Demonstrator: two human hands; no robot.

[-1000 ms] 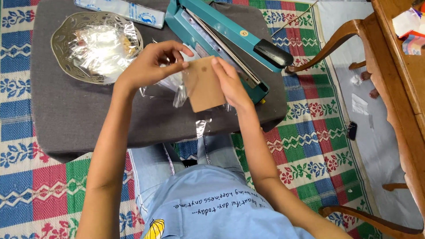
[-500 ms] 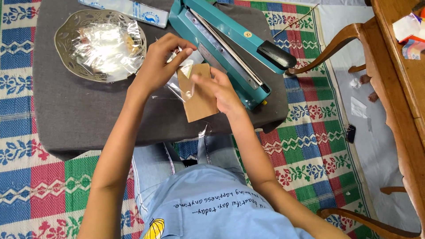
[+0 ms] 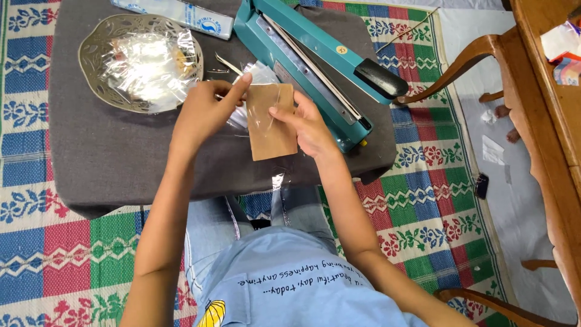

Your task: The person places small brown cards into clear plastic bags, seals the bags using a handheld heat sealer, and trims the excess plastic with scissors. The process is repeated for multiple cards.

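Setting: woven floor mat (image 3: 423,181) patterned in red, green, blue and white stripes, spread over a pale grey floor (image 3: 514,200); curved wooden chair (image 3: 484,54) at right beside wooden furniture (image 3: 544,72), possibly a table; even, soft light

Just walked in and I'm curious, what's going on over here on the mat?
A person sits on a patterned mat at a low grey table. Both hands hold a brown card with a clear plastic sleeve around its top: the left hand pinches the sleeve's edge, the right hand steadies the card. A teal heat sealer lies beside it, and a silver bowl holds more clear bags.
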